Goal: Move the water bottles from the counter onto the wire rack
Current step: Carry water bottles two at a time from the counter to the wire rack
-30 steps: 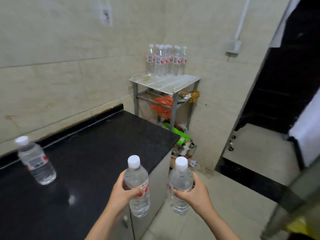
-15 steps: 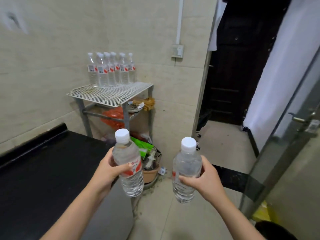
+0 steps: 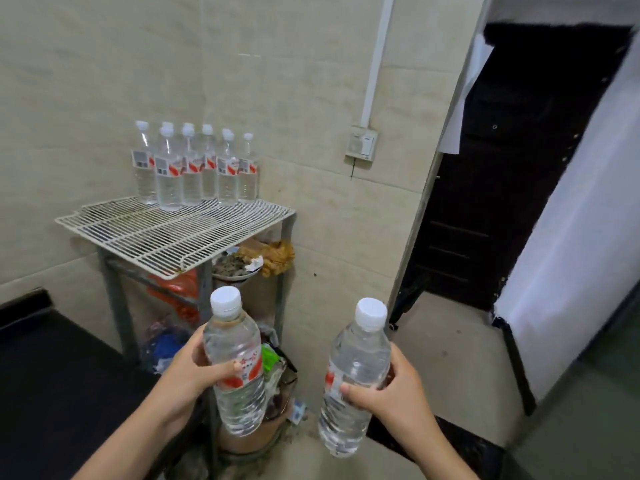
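Far left: the black counter [image 3: 52, 375] is cut off by the frame edge and its surface beyond is out of view. Above it stands the wire rack [image 3: 166, 237], white grid top on grey metal legs. A cluster of water bottles [image 3: 194, 168] stands upright at the rack's back edge, against the tiled wall; they overlap, so the exact count cannot be settled. The front of the grid is bare. Under the rack, a plate [image 3: 235, 268], an orange bag [image 3: 176, 289] and other clutter are partly hidden by legs and bottles and hard to identify.

Centre: the left hand [image 3: 187, 372] is wrapped around 1 bottle [image 3: 237, 365], held upright in the air below the rack's front edge, thumb across the red label.

Right of it: the right hand [image 3: 391, 389] grips a 2nd bottle [image 3: 353, 375], tilted slightly, over the floor. Both forearms run out of frame.

Far right: a dark doorway [image 3: 512, 168], interior unreadable.
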`<state>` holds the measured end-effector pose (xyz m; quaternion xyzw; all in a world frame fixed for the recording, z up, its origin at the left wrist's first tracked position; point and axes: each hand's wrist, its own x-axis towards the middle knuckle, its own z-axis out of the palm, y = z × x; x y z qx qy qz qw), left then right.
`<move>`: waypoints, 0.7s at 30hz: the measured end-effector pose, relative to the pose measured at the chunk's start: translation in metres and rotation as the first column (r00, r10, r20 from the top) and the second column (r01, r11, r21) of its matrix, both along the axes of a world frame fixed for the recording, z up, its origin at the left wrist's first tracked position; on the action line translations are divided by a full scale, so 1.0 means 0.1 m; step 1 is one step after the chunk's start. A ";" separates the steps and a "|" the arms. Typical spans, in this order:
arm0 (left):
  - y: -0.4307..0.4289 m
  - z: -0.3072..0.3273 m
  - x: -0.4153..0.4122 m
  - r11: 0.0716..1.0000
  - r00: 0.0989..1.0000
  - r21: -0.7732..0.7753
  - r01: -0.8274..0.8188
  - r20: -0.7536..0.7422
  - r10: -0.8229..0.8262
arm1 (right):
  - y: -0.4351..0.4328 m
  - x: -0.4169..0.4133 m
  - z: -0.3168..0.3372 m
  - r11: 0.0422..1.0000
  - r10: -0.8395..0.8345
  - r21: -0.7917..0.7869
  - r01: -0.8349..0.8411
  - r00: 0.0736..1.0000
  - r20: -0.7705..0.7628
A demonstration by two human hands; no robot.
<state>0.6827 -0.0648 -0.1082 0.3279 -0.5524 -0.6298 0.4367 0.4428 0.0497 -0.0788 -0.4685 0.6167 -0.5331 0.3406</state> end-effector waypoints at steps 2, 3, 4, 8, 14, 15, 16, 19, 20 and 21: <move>-0.17 0.02 -0.11 1.000 1.000 0.006 -0.012 -0.003 0.012 | -0.20 -0.18 -0.05 1.000 0.000 0.012 0.000 1.000 0.004; -0.27 0.03 -0.16 1.000 1.000 0.002 -0.020 0.000 0.020 | -0.32 -0.27 -0.07 1.000 0.006 0.023 -0.006 1.000 0.001; -0.35 0.05 -0.21 0.999 0.999 -0.002 -0.034 0.000 0.034 | -0.44 -0.35 -0.10 0.999 0.010 0.033 -0.010 1.000 -0.001; -0.72 0.23 -0.39 0.995 0.995 -0.030 -0.094 -0.030 0.093 | -1.00 -0.68 -0.13 0.998 0.053 0.028 -0.052 0.998 -0.022; -1.32 0.73 -0.69 0.953 0.967 -0.177 -0.245 -0.114 0.228 | -2.14 -1.09 0.09 0.976 0.213 -0.024 -0.216 0.973 -0.090; -1.33 0.82 -0.68 0.950 0.966 -0.198 -0.243 -0.141 0.217 | -2.22 -1.08 0.11 0.981 0.187 -0.038 -0.192 0.977 -0.105; -1.37 0.89 -0.69 0.940 0.960 -0.221 -0.259 -0.163 0.226 | -2.36 -1.08 0.14 0.979 0.193 -0.048 -0.198 0.976 -0.100; -1.67 1.10 -0.65 0.867 0.899 -0.253 -0.430 -0.205 0.386 | -2.98 -1.12 0.29 0.961 0.258 -0.072 -0.268 0.958 -0.123; -1.75 1.16 -0.62 0.852 0.891 -0.267 -0.450 -0.204 0.406 | -3.17 -1.08 0.34 0.954 0.274 -0.084 -0.286 0.952 -0.136; -1.83 1.20 -0.56 0.838 0.880 -0.273 -0.472 -0.199 0.430 | -3.33 -1.02 0.41 0.945 0.296 -0.101 -0.311 0.945 -0.142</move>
